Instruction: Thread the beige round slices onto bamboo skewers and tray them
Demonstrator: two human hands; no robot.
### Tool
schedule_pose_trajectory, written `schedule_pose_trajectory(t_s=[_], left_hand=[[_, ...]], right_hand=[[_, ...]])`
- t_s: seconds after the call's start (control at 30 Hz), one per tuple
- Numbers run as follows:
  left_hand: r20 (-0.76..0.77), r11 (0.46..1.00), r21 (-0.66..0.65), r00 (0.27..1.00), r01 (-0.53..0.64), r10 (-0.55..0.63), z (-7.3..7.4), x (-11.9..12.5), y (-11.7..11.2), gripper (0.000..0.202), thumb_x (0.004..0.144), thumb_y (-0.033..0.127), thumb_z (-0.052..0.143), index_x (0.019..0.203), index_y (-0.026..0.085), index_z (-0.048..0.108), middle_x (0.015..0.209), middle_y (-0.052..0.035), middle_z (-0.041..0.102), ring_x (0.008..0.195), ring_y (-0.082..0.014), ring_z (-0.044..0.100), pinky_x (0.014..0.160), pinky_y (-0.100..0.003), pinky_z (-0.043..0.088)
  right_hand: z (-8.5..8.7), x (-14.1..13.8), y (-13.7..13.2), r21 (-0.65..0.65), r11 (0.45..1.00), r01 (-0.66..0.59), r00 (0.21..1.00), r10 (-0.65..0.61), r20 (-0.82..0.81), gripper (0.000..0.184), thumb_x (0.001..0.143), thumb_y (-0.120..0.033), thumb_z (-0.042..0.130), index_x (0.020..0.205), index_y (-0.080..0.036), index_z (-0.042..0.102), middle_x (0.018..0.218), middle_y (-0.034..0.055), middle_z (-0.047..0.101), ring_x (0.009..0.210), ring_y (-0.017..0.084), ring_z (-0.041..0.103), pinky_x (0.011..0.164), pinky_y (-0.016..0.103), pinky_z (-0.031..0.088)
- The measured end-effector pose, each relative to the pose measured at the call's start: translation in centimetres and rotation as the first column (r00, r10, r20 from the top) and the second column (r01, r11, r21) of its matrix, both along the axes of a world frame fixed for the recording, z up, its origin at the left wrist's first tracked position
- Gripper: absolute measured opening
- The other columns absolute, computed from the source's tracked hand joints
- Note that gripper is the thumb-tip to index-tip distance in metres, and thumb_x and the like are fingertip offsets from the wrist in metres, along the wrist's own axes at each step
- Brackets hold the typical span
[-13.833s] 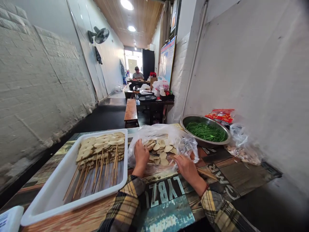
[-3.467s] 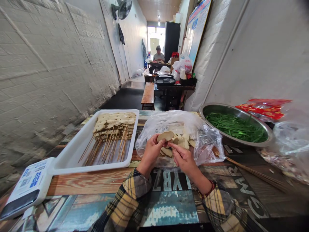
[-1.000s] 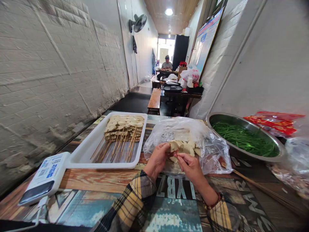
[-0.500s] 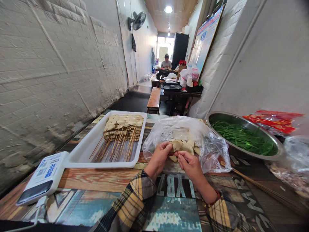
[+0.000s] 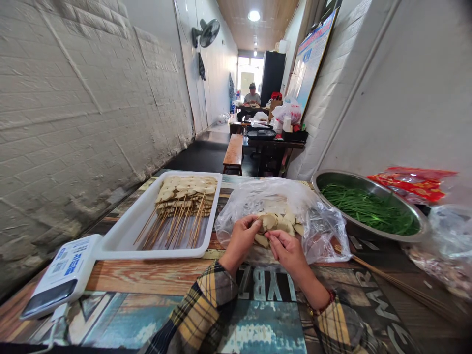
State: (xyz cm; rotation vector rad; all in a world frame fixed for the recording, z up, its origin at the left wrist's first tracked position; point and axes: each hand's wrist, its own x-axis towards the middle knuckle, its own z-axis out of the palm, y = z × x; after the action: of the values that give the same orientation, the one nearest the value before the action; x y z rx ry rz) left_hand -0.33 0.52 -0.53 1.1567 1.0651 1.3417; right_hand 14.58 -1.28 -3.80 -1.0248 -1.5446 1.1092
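Note:
My left hand [image 5: 243, 238] is closed, thumb and fingers pinching a pale, round, flat food slice [image 5: 269, 222]. Close beside it, my right hand [image 5: 285, 248] is closed in a pinch at the slice's lower edge; whatever lies between its fingertips is too small to make out. Both hands are over an opened clear plastic bag [image 5: 236, 206] with more pale slices [image 5: 289, 219] in it. To the left, a white tray [image 5: 121, 241] holds layered skewered slices [image 5: 186, 189], their thin wooden sticks [image 5: 177, 226] pointing toward me.
A metal bowl [image 5: 424, 231] of green chives or similar leaves [image 5: 368, 209] stands at right. Loose wooden skewers [image 5: 398, 282] lie before it, near plastic bags [image 5: 452, 231]. A white device [image 5: 61, 275] with a cable sits at left. Farther back are a bench [image 5: 233, 150] and a seated person [image 5: 252, 94].
The view has shifted slightly. My hands have parted a little, and the slice in my left hand now shows more of its flat face.

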Motion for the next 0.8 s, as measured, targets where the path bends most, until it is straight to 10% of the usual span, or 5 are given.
schedule_pose_trajectory(t_s=[0.47, 0.8], left_hand=[[-0.178, 0.994, 0.101, 0.984, 0.047, -0.028, -0.1, 0.1, 0.0, 0.023, 0.077, 0.033, 0.059, 0.063, 0.015, 0.064, 0.06, 0.0004, 0.055, 0.061, -0.0127, 0.046, 0.057, -0.023, 0.034], [0.274, 0.966, -0.064, 0.936, 0.249, -0.223, 0.0, 0.4, -0.3, 0.034, 0.07, 0.044, 0.074, 0.083, 0.013, 0.071, 0.074, -0.0031, 0.065, 0.063, -0.0113, 0.055, 0.064, -0.023, 0.044]], right_hand=[[-0.3, -0.1, 0.3, -0.061, 0.997, 0.037, 0.997, -0.041, -0.065, 0.043, 0.085, -0.057, 0.054, 0.082, -0.015, 0.062, 0.041, -0.0077, 0.044, 0.036, 0.008, 0.037, 0.037, 0.019, 0.025], [1.1, -0.3, -0.2, -0.18, 0.984, 0.003, 0.988, -0.031, -0.15, 0.045, 0.08, -0.062, 0.058, 0.077, -0.016, 0.057, 0.041, -0.0089, 0.042, 0.034, 0.005, 0.027, 0.034, 0.019, 0.018]])
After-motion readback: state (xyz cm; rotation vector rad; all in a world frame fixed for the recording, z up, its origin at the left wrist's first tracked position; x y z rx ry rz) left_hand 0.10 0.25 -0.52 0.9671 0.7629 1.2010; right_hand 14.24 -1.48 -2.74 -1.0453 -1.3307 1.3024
